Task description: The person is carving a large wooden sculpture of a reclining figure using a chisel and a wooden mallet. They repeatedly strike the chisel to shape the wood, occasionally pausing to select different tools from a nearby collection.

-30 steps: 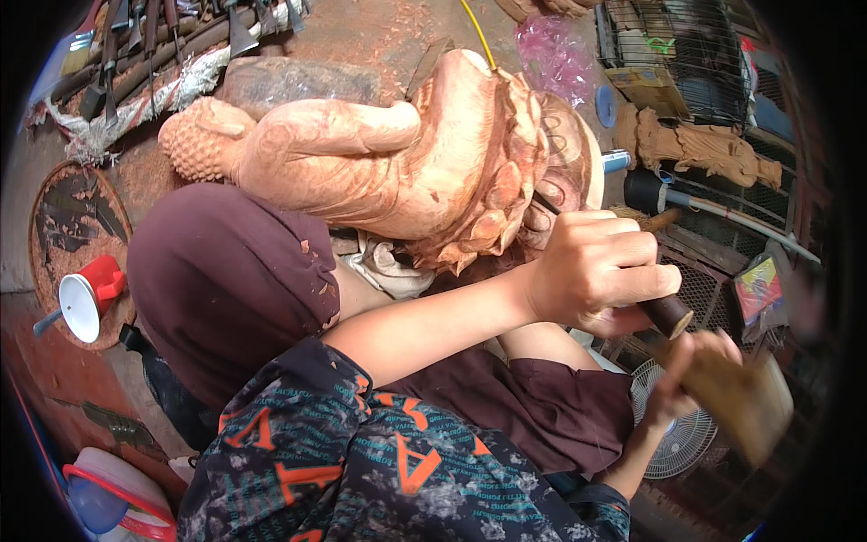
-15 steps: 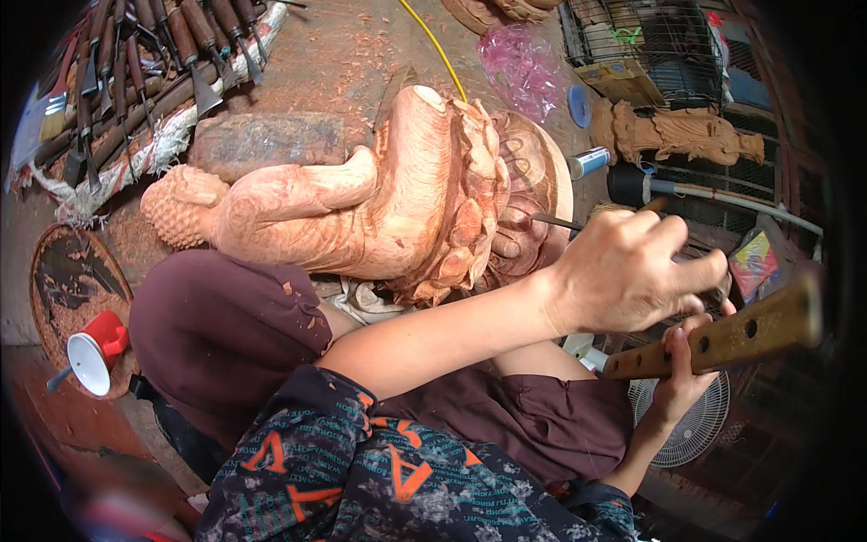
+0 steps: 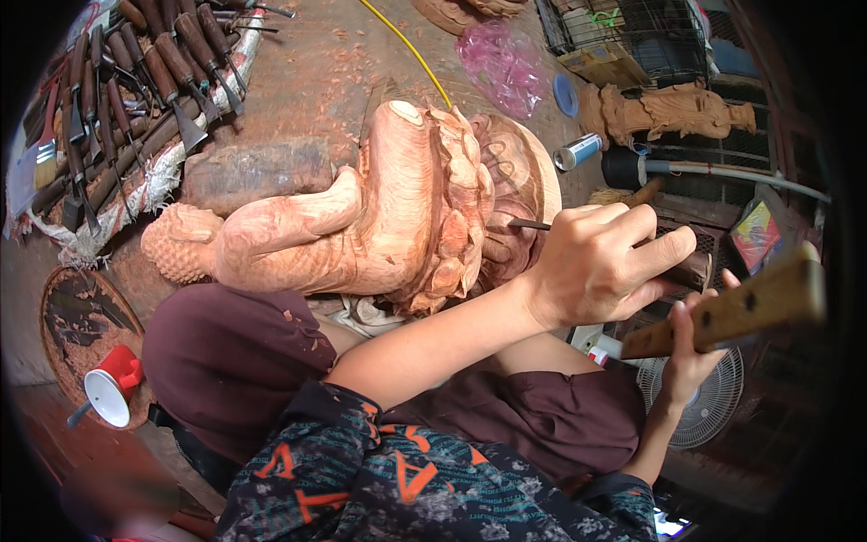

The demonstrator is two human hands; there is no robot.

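Observation:
A carved wooden figure [image 3: 388, 208] lies on its side before my knees, its knobbly head to the left and its petalled base [image 3: 452, 226] to the right. My left hand [image 3: 601, 262] reaches across, fingers wrapped round a carving chisel [image 3: 531, 225]. The thin dark shaft points left, its tip at the round lower part of the base [image 3: 506, 244]; the wooden handle end shows beyond my fingers. In my right hand [image 3: 694, 348] is a flat wooden mallet [image 3: 750, 307] with holes along its side, raised close to the chisel handle. Part of the right fingers is hidden behind the mallet.
Several chisels [image 3: 163, 68] lie on a cloth-edged roll at the far left. A wooden block [image 3: 257, 172] sits behind the figure. A chip basket [image 3: 54, 334], a red-and-white mug [image 3: 116, 388], a second carving [image 3: 668, 113], a wire cage [image 3: 623, 27] and a fan [image 3: 704, 406] surround me.
The view has shifted slightly. The mallet has risen a little and tilted beside the chisel handle, whose end now shows. The chisel tip stays at the base, and both grips hold.

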